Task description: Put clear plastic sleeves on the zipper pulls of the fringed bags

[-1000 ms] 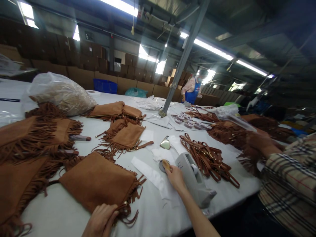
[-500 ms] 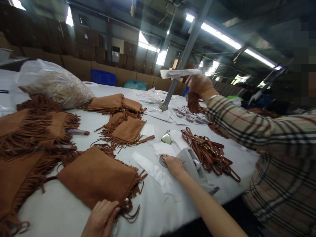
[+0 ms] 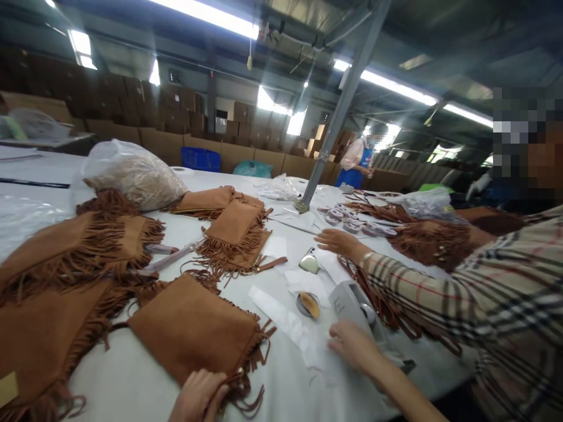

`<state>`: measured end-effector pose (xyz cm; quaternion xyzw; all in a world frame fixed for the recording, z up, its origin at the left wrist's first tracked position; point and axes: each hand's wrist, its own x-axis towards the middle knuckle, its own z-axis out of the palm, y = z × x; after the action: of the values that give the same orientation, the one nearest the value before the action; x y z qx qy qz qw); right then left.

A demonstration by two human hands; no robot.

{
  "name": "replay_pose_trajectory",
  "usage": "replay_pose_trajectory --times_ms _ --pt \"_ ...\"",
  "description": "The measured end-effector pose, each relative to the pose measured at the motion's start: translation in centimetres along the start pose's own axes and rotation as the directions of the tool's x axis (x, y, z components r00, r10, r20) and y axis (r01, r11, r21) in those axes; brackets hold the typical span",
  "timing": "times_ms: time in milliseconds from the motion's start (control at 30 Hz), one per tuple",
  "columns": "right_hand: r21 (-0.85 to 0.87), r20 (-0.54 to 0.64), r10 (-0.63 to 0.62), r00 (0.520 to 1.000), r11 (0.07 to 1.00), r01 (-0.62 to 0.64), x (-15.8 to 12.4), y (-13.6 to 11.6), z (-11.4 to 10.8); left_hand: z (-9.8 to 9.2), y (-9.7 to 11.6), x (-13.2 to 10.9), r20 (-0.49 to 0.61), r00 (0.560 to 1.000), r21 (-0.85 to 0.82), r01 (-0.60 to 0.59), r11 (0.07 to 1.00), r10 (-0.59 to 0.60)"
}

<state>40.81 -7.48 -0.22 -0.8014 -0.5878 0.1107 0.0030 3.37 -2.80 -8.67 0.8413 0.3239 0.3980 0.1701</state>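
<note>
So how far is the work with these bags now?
Seemingly done: fringed bags piled at left. In hand: left hand grips the nearest bag by its fringe, right hand rests beside the tape dispenser. Seemingly left: loose straps under a co-worker's sleeve.

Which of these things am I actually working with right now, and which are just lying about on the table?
In hand: left hand gripping the fringed bag at its corner; right hand by the paper strip and tape dispenser.

Lying about: plastic sack, strap pile, tape rolls, other bags, small dish. A co-worker's hand hovers mid-table.
</note>
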Motion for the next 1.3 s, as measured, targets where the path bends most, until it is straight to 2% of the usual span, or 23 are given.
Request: replay_pose_trajectory --times_ms 167,300,467,600,700,800,933,1033,1100,1200,1300 --pt "0.073 0.100 -0.032 0.994 0.997 0.025 -0.8 1.4 1.8 0.3 0.1 -0.3 0.056 0.996 -0.023 0.069 0.997 -0.067" --pt "0.108 0.148 -0.031 0.989 0.994 0.015 -0.3 1.6 1.8 0.1 0.4 0.0 0.042 0.998 -0.004 0.054 0.999 -0.054" --pt "0.160 0.024 -0.109 0.994 0.982 0.104 -0.2 1.5 1.2 -0.4 0.9 0.4 0.046 0.996 0.040 0.069 0.997 -0.071" --pt "0.265 -0.085 -0.063 0.994 0.961 0.083 -0.6 1.2 1.1 -0.6 1.2 0.4 0.060 0.992 0.029 0.110 0.994 -0.111" --pt "0.379 -0.054 0.004 0.999 0.925 0.016 -1.3 0.6 0.7 -0.7 1.3 0.3 0.082 0.985 0.009 0.151 0.988 -0.151" --pt "0.451 0.006 0.008 1.000 0.892 -0.010 -2.1 -0.3 -0.1 -0.6 1.1 0.1 0.100 0.978 -0.005 0.184 0.983 -0.183" --pt "0.491 -0.067 0.069 0.995 0.871 -0.027 -3.0 -2.7 -0.6 -0.8 1.0 0.0 0.108 0.971 -0.040 0.217 0.975 -0.212" --pt "0.637 -0.061 0.096 0.993 0.770 -0.036 -3.7 -5.4 0.2 -1.1 1.0 0.1 0.132 0.956 -0.077 0.272 0.959 -0.260" --pt "0.772 0.011 0.067 0.998 0.634 -0.052 -4.1 -7.6 1.1 -1.2 0.9 0.1 0.158 0.941 -0.102 0.317 0.943 -0.299" --pt "0.920 0.105 -0.064 0.992 0.385 -0.073 -4.7 -10.6 2.7 -1.3 0.7 0.1 0.183 0.920 -0.141 0.373 0.917 -0.346" --pt "0.966 0.124 -0.099 0.987 0.238 -0.098 -4.8 -13.1 4.0 -1.2 0.7 0.1 0.186 0.904 -0.175 0.415 0.893 -0.384"
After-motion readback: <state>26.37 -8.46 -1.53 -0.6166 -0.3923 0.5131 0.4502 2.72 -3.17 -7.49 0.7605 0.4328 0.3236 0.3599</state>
